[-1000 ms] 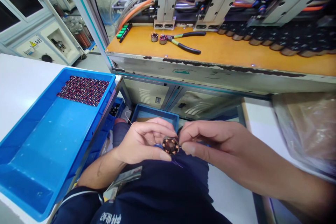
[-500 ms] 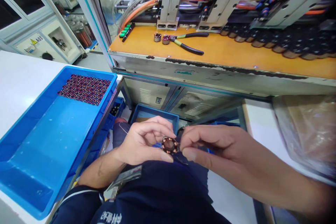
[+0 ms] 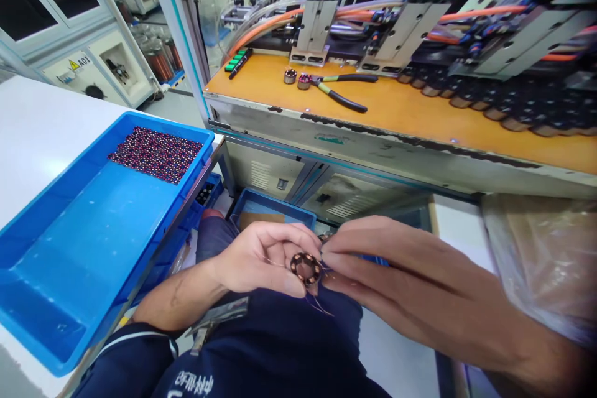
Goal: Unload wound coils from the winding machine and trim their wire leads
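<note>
Stator (image 3: 306,267) held over the lap, below the near edge of the orange surface (image 3: 420,112): left hand (image 3: 261,258) grasps it between thumb and fingers, right hand (image 3: 387,267) pinches its right rim with the fingertips. Thin wires (image 3: 319,306) hang loose under it. Blue tray (image 3: 69,249) at left, small parts (image 3: 156,153) in its far corner; pliers (image 3: 345,90) lie near the surface's far edge.

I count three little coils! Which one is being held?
The coil pinched between the left hand and right hand; the other two coils lie on the bench by the pliers.
</note>
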Motion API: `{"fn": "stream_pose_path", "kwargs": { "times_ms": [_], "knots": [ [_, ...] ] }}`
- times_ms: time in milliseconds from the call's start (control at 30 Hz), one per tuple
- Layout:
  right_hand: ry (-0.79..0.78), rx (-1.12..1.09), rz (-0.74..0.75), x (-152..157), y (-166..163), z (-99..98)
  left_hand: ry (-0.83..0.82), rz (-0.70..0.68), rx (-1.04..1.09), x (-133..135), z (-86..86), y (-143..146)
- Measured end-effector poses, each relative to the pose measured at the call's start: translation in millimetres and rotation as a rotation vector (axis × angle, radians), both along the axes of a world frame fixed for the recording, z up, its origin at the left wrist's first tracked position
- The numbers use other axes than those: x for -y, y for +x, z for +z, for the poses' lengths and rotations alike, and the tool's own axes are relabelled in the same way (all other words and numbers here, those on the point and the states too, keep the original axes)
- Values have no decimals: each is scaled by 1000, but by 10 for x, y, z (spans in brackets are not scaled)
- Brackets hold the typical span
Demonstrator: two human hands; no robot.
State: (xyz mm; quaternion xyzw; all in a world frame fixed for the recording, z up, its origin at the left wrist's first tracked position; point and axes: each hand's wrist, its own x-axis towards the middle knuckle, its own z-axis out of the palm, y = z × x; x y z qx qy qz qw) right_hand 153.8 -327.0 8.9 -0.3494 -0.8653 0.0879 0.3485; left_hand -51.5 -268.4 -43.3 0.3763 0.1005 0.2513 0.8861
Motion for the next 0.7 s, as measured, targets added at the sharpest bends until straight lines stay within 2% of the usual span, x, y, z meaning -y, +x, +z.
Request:
{"fn": "stream_pose_path", "kwargs": {
  "times_ms": [133, 400, 500, 700],
  "knots": [
    [-45, -82, 22, -53, -31, -3, -9, -14, 27, -9, -32, -10],
    [-5, -94, -20, -25, -28, -65, 44, 38, -48, -25, -16, 17],
    [9, -101, -58, -16, -43, -74, 152, 120, -67, -40, -22, 26],
    [-16, -249, -157, -19, -144, -182, 507, 323, -53, -45, -80, 44]
  ]
}}
